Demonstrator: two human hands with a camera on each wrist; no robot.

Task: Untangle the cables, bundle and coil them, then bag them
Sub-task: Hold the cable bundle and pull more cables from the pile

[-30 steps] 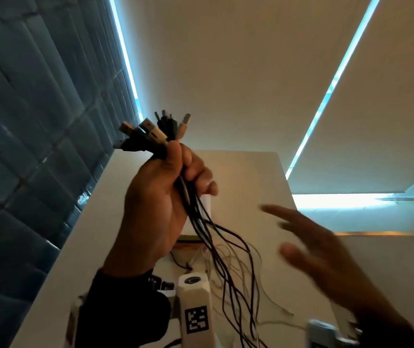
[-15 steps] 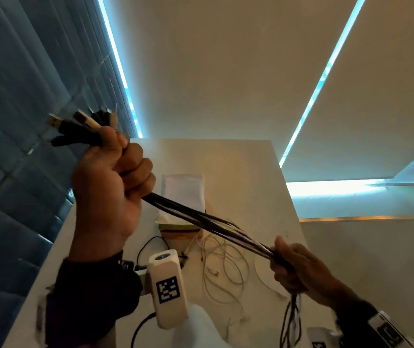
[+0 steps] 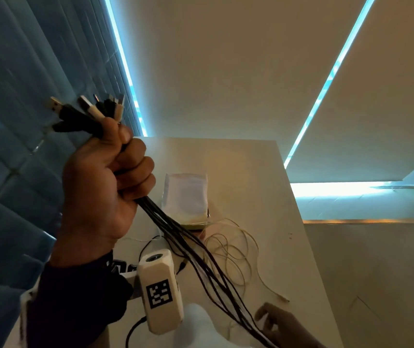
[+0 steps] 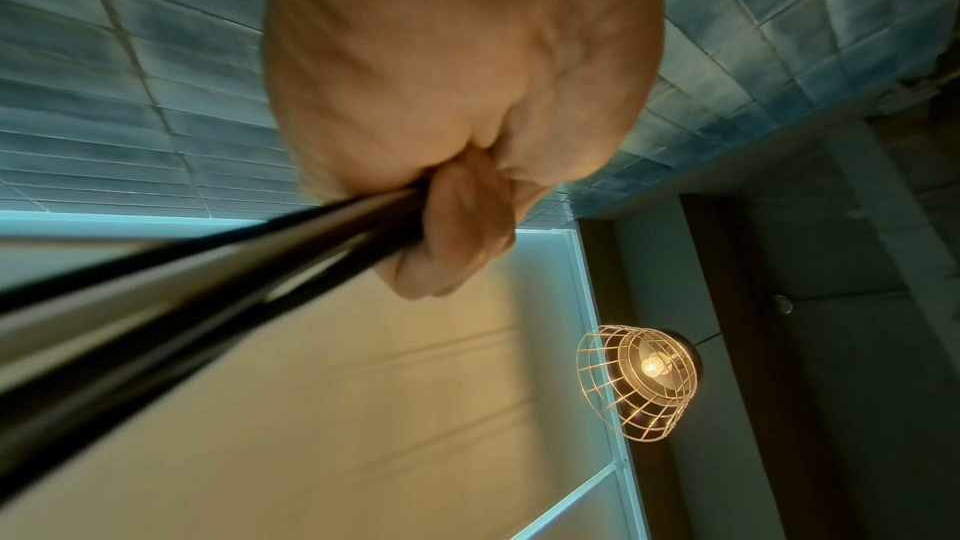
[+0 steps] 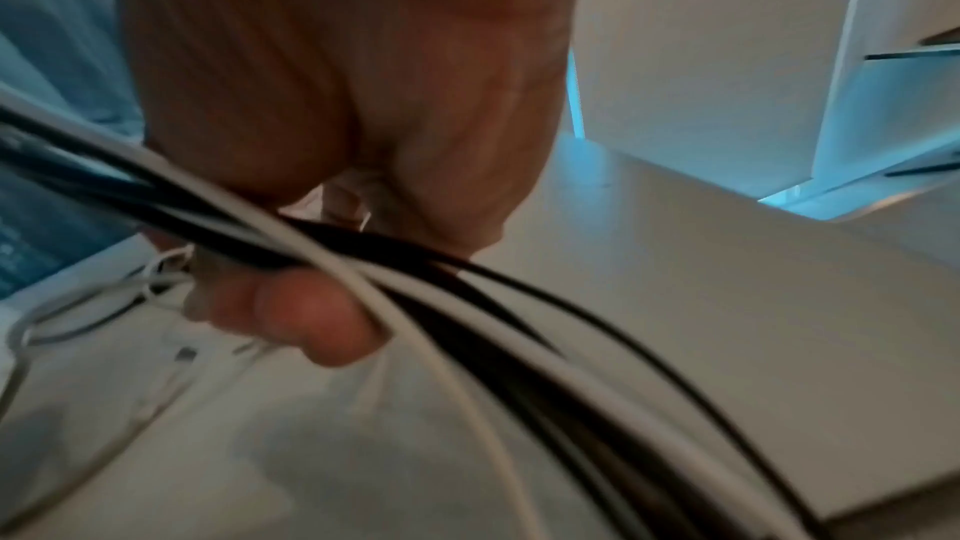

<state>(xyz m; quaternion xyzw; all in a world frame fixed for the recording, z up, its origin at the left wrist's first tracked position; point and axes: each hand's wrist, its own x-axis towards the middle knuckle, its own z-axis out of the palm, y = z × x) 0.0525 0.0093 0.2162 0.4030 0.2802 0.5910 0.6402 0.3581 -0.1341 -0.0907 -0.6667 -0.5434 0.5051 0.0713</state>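
Cables (image 3: 195,249), plug ends fanned toward 11 o'clock above a tightly fisted left hand (image 3: 105,187), slant to 5 o'clock where the right hand (image 3: 279,325) curls loosely round them above the table (image 3: 263,197), apparently drawing them straight for coiling.

Blue-grey tiled wall (image 3: 12,151) rises beside the left hand (image 3: 100,187); cyan light strips (image 3: 123,61) edge cream panels beyond both hands; a caged pendant lamp (image 4: 641,380) glows; pale worktop (image 3: 246,167) spreads beneath them
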